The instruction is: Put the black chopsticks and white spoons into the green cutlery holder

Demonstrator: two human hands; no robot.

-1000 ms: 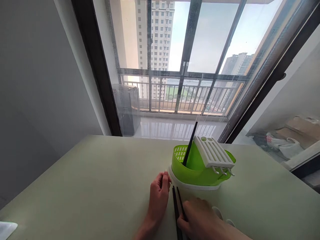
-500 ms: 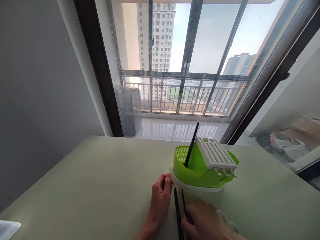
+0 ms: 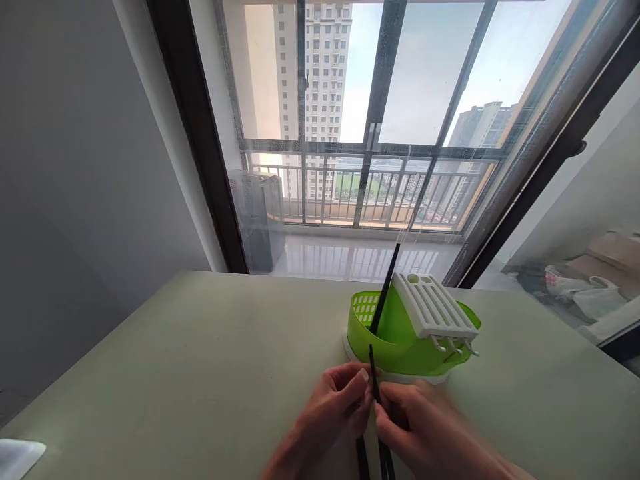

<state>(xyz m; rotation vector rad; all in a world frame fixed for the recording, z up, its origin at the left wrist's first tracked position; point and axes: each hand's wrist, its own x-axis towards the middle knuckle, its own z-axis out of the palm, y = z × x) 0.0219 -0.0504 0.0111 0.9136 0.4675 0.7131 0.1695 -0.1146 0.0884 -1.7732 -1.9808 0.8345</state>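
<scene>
A green plastic utensil holder [image 3: 400,343] with a white slotted lid [image 3: 434,308] tilted open stands on the pale table [image 3: 175,360]. One black chopstick [image 3: 390,280] leans upright inside it. Just in front of the holder, my left hand [image 3: 333,407] and my right hand [image 3: 425,433] meet, both pinching a black chopstick [image 3: 374,373] that is raised off the table with its tip pointing at the holder. Another black chopstick [image 3: 361,460] lies below my hands at the frame's lower edge.
A large window with dark frames and a balcony railing [image 3: 350,193] lies beyond the table's far edge. A grey wall stands to the left. A pale flat object [image 3: 17,457] sits at the table's near left corner. Bags and boxes [image 3: 580,280] lie at the right.
My left hand left the holder's base and moved right to join my right hand. One chopstick has been lifted off the table and now points up toward the holder.
</scene>
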